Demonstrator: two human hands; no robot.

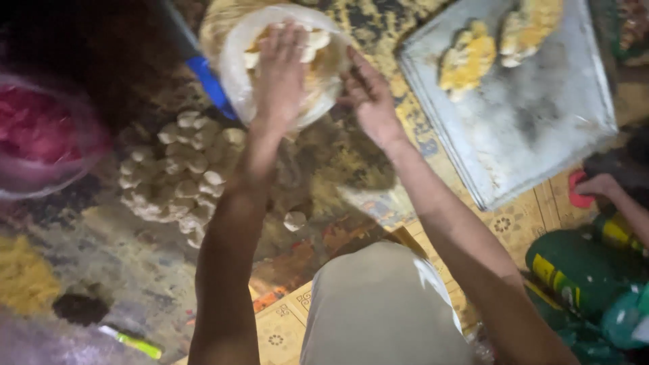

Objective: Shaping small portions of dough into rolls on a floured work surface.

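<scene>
A round white bowl [236, 74] of pale dough pieces is pressed into by the flat, open left hand [280, 71], its right rim touched by the open right hand [368, 98], while floury dough balls [179, 172] are heaped just below-left of it.

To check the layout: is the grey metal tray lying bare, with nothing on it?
No, two yellow-white lumps of food lie on the grey metal tray near its far edge.

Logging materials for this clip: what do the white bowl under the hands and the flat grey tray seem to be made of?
The white bowl looks like thin plastic: its rim is slightly translucent and dull. The grey tray looks like sheet metal, probably aluminium or steel: matt silvery surface with dark smudges and a thin raised edge. The blur leaves both uncertain.
</scene>
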